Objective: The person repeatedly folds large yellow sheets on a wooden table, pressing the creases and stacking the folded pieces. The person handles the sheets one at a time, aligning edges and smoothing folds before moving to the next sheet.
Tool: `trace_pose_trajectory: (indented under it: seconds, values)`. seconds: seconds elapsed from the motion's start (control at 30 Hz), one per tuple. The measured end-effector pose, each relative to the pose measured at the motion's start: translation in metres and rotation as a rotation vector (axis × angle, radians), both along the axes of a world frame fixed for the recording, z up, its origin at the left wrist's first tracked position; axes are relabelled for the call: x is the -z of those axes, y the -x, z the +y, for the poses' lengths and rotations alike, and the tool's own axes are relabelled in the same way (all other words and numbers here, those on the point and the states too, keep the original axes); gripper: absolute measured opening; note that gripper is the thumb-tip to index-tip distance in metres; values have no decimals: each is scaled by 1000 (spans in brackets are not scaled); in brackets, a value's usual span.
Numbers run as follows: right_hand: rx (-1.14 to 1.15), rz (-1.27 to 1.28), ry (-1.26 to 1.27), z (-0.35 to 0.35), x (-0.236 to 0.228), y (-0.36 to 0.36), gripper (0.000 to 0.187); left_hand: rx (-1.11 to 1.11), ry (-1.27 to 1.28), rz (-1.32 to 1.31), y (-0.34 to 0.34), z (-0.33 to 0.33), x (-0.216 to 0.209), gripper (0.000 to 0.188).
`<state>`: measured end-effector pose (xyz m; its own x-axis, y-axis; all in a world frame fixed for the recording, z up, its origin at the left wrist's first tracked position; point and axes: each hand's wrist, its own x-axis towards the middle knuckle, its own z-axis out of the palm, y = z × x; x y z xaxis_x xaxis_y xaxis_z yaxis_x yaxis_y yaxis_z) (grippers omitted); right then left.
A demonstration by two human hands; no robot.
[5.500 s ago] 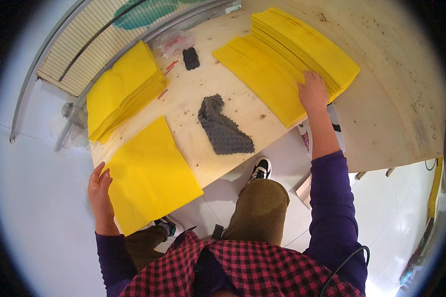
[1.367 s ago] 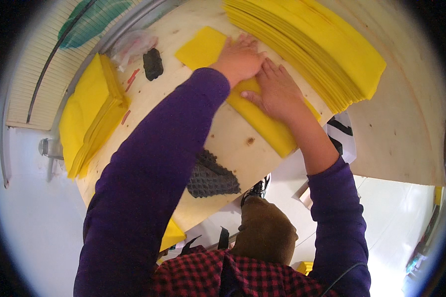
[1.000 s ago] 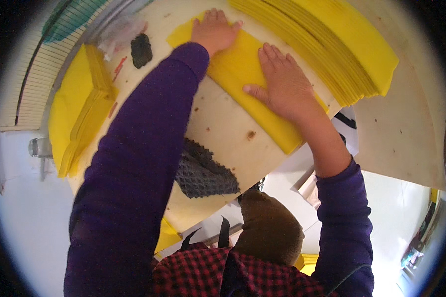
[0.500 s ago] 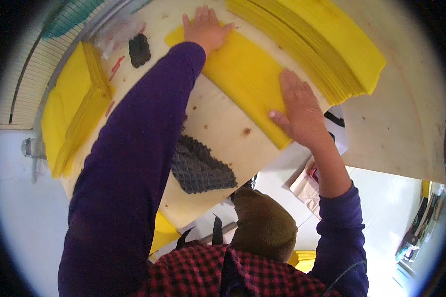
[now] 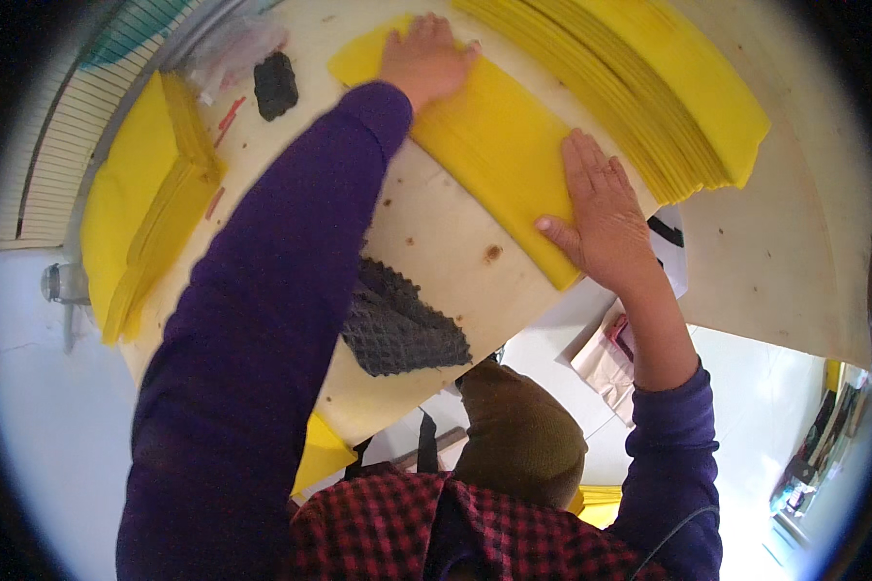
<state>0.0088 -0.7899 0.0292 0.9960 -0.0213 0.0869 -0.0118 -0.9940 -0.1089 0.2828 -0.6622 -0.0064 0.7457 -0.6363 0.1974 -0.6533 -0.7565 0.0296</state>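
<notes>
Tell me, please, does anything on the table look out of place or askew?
The dark grey cloth lies rumpled and askew on the table, unlike the flat, straight-edged yellow cloth nearby.

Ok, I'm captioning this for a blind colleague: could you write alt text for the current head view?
A person's left hand and right hand rest palm-down on a long yellow sheet on a pale wooden table. One yellow stack lies beyond it to the right, another stack at left, a grey textured cloth nearer the person.
</notes>
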Motion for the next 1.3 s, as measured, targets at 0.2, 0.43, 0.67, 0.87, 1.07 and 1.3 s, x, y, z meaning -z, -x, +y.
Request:
trace_pose_trajectory:
  seconds: [0.2,0.43,0.67,0.87,1.07,1.3]
  values:
    - [-34,-42,-29,-5,4,9,91,-125,-32,13,-36,4,-7,76]
    - [-9,-30,-59,-1,-2,8,90,102,-118,192,68,-36,-16,71]
    - [-35,-77,-66,-4,3,14,87,61,-72,96,34,-5,-9,71]
    - [-26,-4,-39,-4,-12,7,84,-114,-63,113,-14,35,-14,71]
    - [-142,-113,-153,24,-16,-86,90,-151,-85,112,-9,30,-17,72]
    - [30,-104,-141,8,17,-78,90,-140,-115,95,-18,34,-9,73]
